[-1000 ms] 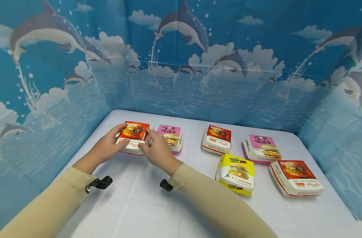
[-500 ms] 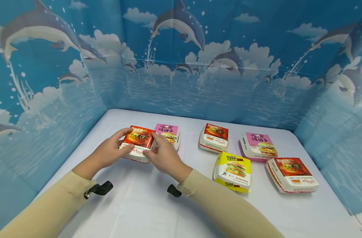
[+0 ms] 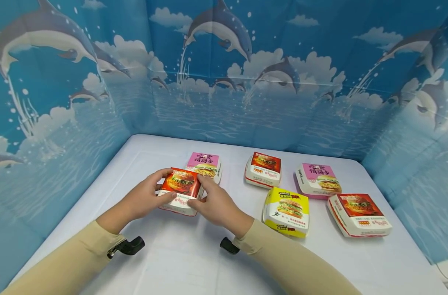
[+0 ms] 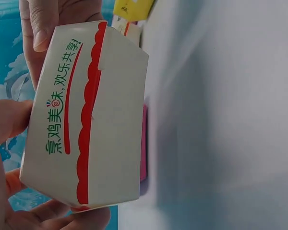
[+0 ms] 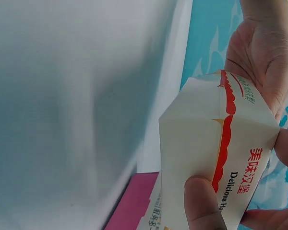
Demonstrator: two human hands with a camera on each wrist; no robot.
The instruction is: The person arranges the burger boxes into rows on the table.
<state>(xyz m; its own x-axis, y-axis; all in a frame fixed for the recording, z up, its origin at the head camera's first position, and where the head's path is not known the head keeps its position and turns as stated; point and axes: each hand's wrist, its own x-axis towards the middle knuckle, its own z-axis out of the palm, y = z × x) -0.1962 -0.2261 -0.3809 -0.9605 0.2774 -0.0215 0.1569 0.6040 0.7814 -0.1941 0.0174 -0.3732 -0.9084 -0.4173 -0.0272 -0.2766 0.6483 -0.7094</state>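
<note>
A red-and-white burger box (image 3: 181, 185) is held between both hands in the head view. My left hand (image 3: 144, 197) grips its left side, thumb on the front edge and fingers along the back and underneath. My right hand (image 3: 221, 205) grips the right side, with its thumb near the front corner. The left wrist view shows the box's white side (image 4: 89, 120) with green lettering and a red scalloped band, raised above the table. In the right wrist view, a fingertip (image 5: 201, 194) presses the lower part of the box. A pink burger box (image 3: 205, 163) stands right behind it.
On the white table (image 3: 172, 262), to the right, stand another red-and-white box (image 3: 263, 169), a yellow box (image 3: 286, 211), a second pink box (image 3: 320, 180) and a further red-topped box (image 3: 360, 215). Dolphin-printed curtains (image 3: 216, 110) enclose the back and sides.
Both hands have brought the held burger box to the right and toward the person, so it now overlaps the pink box's front. The head view has shifted slightly; the other boxes stay put.
</note>
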